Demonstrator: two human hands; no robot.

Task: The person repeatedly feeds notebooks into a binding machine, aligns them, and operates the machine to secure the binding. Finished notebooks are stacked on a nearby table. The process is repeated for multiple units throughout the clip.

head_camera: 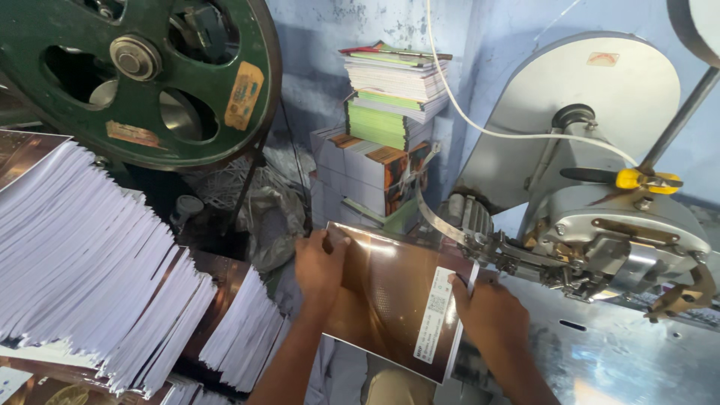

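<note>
Both hands pinch a glossy brown-covered booklet (390, 300): the left hand (321, 266) grips its far left corner, the right hand (487, 311) presses its right edge beside the white label strip. The booklet lies between them on the grey metal machine table (622, 360), long axis running away from the person, right edge under the silver stitching head (600, 240). Stacks of white-paged booklets (90, 270) fan out at left.

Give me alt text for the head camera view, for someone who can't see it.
Two bare hands, left hand and right hand, hold a glossy brown booklet against a grey stitching machine. Fanned white booklets lie at left under a green flywheel.
</note>
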